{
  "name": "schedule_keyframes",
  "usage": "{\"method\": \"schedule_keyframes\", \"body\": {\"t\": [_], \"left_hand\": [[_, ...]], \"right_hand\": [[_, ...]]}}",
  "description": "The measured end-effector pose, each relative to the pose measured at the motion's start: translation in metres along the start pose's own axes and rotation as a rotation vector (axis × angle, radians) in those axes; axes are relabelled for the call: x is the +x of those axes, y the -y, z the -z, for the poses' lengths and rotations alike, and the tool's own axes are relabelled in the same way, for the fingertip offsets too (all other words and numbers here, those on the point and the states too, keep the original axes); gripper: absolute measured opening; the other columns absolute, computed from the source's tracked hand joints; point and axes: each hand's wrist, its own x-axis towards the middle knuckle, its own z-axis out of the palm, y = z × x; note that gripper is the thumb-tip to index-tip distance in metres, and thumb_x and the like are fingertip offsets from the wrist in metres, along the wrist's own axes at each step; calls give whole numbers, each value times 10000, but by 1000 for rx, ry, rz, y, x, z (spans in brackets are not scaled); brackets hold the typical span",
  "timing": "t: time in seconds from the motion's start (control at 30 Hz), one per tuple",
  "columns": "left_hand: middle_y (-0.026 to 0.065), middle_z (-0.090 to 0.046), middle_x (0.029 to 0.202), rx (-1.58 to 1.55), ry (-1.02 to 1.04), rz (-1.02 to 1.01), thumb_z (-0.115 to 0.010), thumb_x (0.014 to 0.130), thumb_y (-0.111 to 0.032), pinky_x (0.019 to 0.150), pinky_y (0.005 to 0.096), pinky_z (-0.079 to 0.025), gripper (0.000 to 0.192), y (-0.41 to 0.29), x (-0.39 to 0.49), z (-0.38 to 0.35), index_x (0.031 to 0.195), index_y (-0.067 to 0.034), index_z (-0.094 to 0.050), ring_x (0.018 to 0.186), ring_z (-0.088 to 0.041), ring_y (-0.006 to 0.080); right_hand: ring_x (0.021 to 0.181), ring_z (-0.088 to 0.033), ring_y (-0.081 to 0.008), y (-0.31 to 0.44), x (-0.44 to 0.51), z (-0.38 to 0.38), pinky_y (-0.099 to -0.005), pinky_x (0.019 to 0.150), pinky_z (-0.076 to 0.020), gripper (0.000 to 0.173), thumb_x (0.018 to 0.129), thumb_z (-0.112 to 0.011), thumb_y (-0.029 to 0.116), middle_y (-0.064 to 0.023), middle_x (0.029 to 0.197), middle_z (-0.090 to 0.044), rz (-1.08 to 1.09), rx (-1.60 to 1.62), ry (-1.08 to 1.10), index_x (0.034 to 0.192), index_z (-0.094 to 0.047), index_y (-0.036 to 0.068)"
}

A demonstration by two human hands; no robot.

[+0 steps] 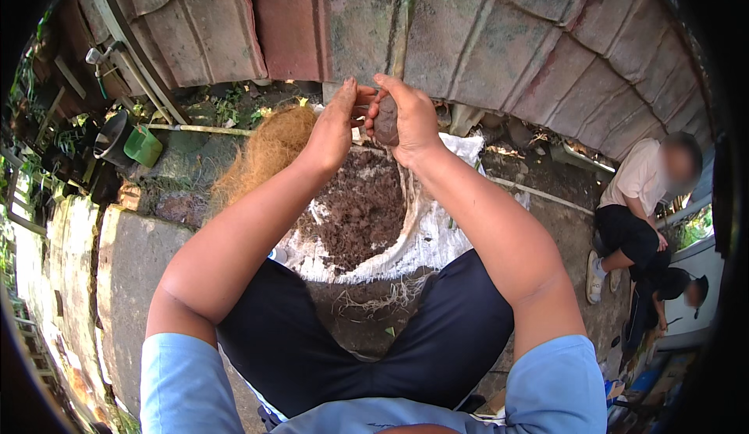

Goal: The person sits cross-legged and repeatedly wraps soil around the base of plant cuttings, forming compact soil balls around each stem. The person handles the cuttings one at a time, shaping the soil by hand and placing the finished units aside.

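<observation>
My right hand (pixel 416 115) is closed around a brown ball of soil (pixel 386 121), whose rounded face shows between palm and fingers. Beside it, my left hand (pixel 341 121) has its palm turned towards the ball, fingers extended and their tips near it; whether they touch cannot be told. Below both hands, a heap of dark brown soil (pixel 366 206) lies on a white woven sack (pixel 436 247). A bundle of orange-brown fibre (pixel 275 147) rests at the sack's left, partly behind my left forearm.
Roof tiles (pixel 363 24) stretch across the far side. A green container (pixel 142 146) and a black bucket (pixel 114 137) stand at the left, near a bamboo pole (pixel 199 129). Two people (pixel 632 194) are at the right. Loose white strands (pixel 386 299) lie between my knees.
</observation>
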Motion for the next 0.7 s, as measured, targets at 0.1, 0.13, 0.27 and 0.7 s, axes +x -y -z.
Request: {"method": "schedule_keyframes", "body": {"t": [0.1, 0.13, 0.27, 0.7], "left_hand": [[65, -610, 1102, -39, -13, 22, -348, 1088, -526, 947, 361, -465, 579, -7, -2, -8, 1244, -18, -577, 1003, -570, 177], [64, -617, 1110, -60, -28, 9, -360, 1085, -521, 949, 360, -469, 574, -9, -3, -12, 1244, -15, -579, 1020, -575, 173], [91, -645, 1154, -130, -87, -69, -545, 1019, -478, 947, 331, -494, 537, -7, 0, -10, 1282, -11, -573, 1077, -606, 161], [81, -707, 907, -44, -157, 91, -791, 910, -243, 632, 252, -529, 426, -17, -1, 16, 1183, 44, -633, 742, -665, 110]], "right_hand": [[537, -607, -178, 0, -1, -3, -311, 535, -523, 331, 964, -659, 343, -56, 670, -607, 30, 27, -5, 843, -623, 37], [615, -622, -170, -2, 0, -2, -313, 609, -525, 352, 973, -646, 375, -55, 727, -620, 53, 7, 6, 893, -630, 33], [960, -612, -143, -12, -4, -17, -330, 900, -466, 500, 999, -586, 510, -59, 1003, -633, 132, 37, -14, 1109, -618, 23], [1235, -561, -218, -9, -12, -1, -401, 1069, -426, 606, 1051, -499, 531, -143, 1314, -600, 69, -178, 286, 1343, -519, 0]]}}
